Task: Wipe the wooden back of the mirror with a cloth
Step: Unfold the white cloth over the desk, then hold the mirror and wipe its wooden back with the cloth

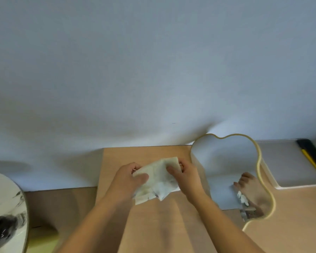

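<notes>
A crumpled off-white cloth point(156, 180) is held up over the light wooden desk point(153, 225). My left hand point(129, 179) grips its left side and my right hand point(187, 177) grips its right side. To the right stands a wavy-edged mirror point(224, 172) with a thin pale frame, its glass turned toward me. The glass reflects the wall, a hand and the cloth. The mirror's wooden back is hidden from view.
A plain white wall point(153, 70) rises just behind the desk. A white ledge point(285, 165) at the right carries a black and yellow tool point(313, 155). A round white object with dark markings point(5, 212) sits at the left edge.
</notes>
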Tool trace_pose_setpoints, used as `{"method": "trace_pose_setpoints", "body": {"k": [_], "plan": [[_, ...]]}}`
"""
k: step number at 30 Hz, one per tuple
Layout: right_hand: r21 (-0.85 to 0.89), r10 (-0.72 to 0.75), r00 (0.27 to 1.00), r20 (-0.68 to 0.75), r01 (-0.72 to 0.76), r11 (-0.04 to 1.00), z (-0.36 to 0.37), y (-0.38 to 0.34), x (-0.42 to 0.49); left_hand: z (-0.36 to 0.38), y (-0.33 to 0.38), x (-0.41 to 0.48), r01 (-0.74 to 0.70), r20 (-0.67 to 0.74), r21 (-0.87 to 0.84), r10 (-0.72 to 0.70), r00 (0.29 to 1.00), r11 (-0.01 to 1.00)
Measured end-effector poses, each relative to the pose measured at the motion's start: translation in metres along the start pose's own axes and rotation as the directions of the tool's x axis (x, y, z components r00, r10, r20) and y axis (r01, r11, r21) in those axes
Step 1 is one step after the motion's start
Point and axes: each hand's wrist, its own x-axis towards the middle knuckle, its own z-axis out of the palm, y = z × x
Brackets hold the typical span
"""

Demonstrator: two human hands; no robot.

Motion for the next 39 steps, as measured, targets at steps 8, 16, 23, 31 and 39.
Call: {"method": "trace_pose_setpoints", "body": {"k": [8,16,23,31,39], "plan": [[-0.213,-0.385,0.876,-0.289,0.333,0.918,-0.068,-0.020,-0.128,0.147,0.114,-0.112,-0.086,-0.102,-0.449,0.044,0.994,0.889],[-0.014,-0.546,0.829,-0.119,0.548,0.836,-0.215,0.022,-0.142,0.249,0.189,-0.157,0.131,0.369,-0.737,0.232,0.900,0.663],[-0.099,-0.461,0.848,-0.261,0.451,0.887,-0.349,0.074,-0.084,0.368,0.261,-0.131,0.107,0.413,-0.647,0.229,0.881,0.755],[0.686,0.076,0.997,0.005,-0.059,0.725,-0.379,0.114,-0.013,0.413,0.242,-0.070,-0.081,-0.334,0.418,0.236,0.913,0.905],[0.791,0.413,0.866,0.280,-0.452,0.412,-0.355,0.155,0.016,0.432,0.191,0.000,0.288,-0.431,0.837,0.234,0.872,0.465]]}}
